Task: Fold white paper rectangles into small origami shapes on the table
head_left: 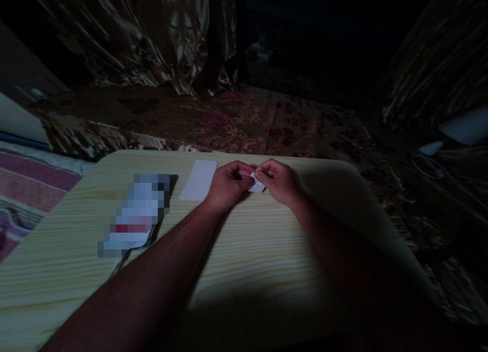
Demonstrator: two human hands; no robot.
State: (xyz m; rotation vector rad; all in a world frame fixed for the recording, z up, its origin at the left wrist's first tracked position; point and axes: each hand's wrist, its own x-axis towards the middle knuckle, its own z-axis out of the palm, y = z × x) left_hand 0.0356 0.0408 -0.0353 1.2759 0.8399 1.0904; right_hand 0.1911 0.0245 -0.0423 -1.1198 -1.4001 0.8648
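Observation:
Between my two hands, over the far half of the table, is a small piece of white paper (257, 185). My left hand (230, 183) pinches its left side between thumb and fingers. From the other side my right hand (278, 178) grips its upper right part with thumb and forefinger. The fingers cover much of the paper, so its full shape and any folds are hard to make out. Beside my left hand lies a flat stack or sheet of white paper (199, 180), its right edge close to the knuckles.
A pixelated, pale phone-like object (137, 215) lies on the left of the wood-grain table (259, 260), with a cable at its near end. Patterned curtains (183, 37) and a floral cloth (236, 118) are beyond. A white cable (429, 166) lies at the right.

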